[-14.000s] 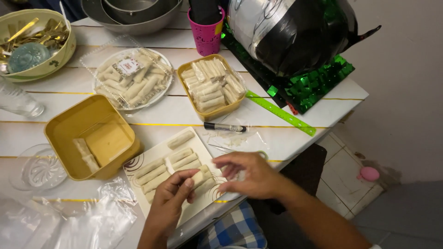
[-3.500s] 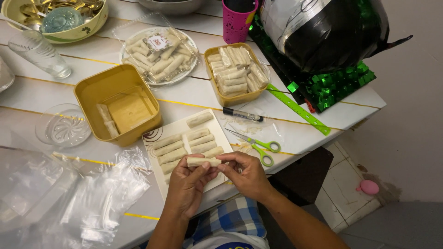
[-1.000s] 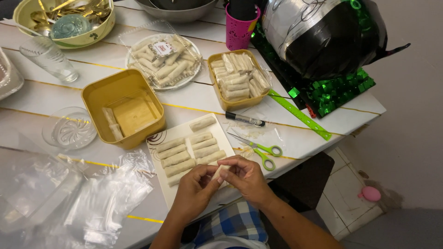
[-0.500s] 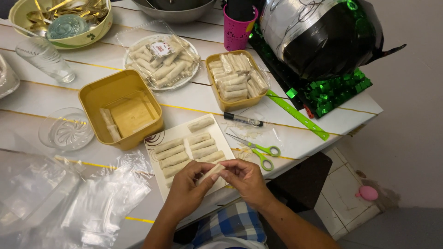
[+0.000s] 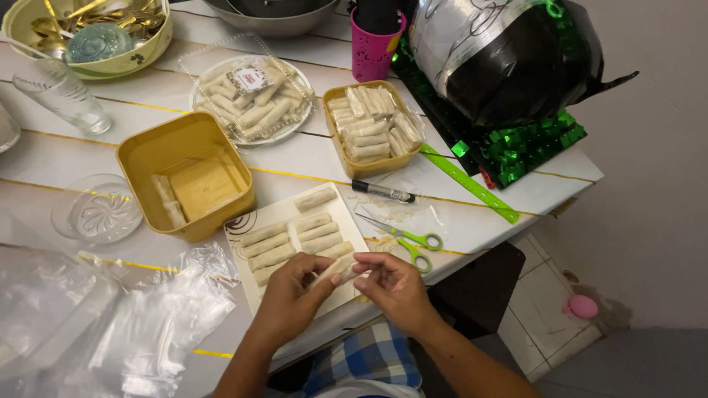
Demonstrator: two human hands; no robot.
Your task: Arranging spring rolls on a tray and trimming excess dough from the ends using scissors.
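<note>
Both my hands hold one pale uncooked pastry roll (image 5: 335, 267) over the near end of a white rectangular tray (image 5: 247, 225). My left hand (image 5: 295, 298) grips its left end and my right hand (image 5: 391, 284) pinches its right end. Several finished rolls (image 5: 295, 236) lie in rows on the tray. Beyond the tray, to the left, stands a yellow square box (image 5: 184, 180) with wrapper sheets inside. A yellow tub of rolls (image 5: 372, 125) and a clear round plate of rolls (image 5: 251, 99) sit further back.
Green-handled scissors (image 5: 409, 239), a black marker (image 5: 383, 191) and a green ruler (image 5: 468, 184) lie right of the tray. Clear plastic bags (image 5: 110, 317) are heaped at the near left. A glass dish (image 5: 96, 214), a drinking glass (image 5: 63, 92), a pink cup (image 5: 372, 48), a black-and-silver balloon (image 5: 501, 51) and the table's right edge are nearby.
My hands stay over the tray's near end, still working the same roll; the fingers have shifted slightly along it. Long ago the scissors were absent from the table.
</note>
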